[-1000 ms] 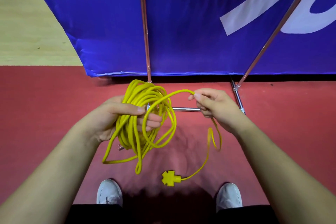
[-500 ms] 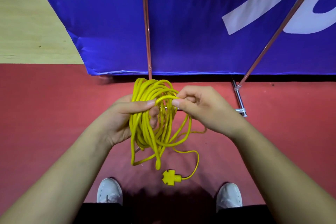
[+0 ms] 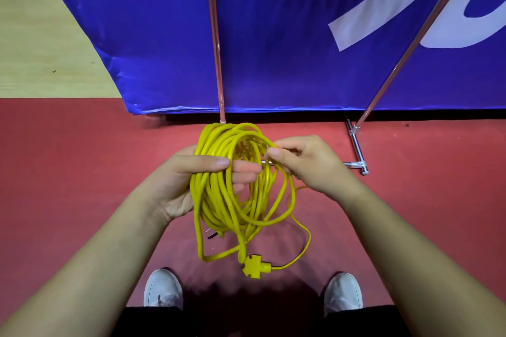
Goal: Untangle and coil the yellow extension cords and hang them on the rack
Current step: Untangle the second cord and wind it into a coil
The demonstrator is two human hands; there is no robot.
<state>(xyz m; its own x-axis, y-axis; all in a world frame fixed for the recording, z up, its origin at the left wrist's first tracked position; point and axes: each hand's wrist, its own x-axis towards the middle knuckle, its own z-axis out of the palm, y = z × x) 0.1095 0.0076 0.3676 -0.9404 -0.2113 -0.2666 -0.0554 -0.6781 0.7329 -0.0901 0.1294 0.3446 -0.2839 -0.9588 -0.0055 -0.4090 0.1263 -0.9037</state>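
L hand [image 3: 178, 183] grips cord coil [image 3: 224, 200]; R hand [image 3: 306, 164] pinches strand.

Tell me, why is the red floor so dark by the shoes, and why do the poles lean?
Head view: the dark patch between the white shoes is a shadow, probably the person's own; head view: the wide-angle lens likely splays the rack poles apart; head view: the yellow coil looks sharp.

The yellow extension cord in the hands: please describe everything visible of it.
The yellow extension cord is a thin, glossy cable wound in many loose loops. The left hand grips the bundle, thumb across it; the right hand pinches one strand at the top. A tail runs down to its yellow cross-shaped socket block near the red floor.
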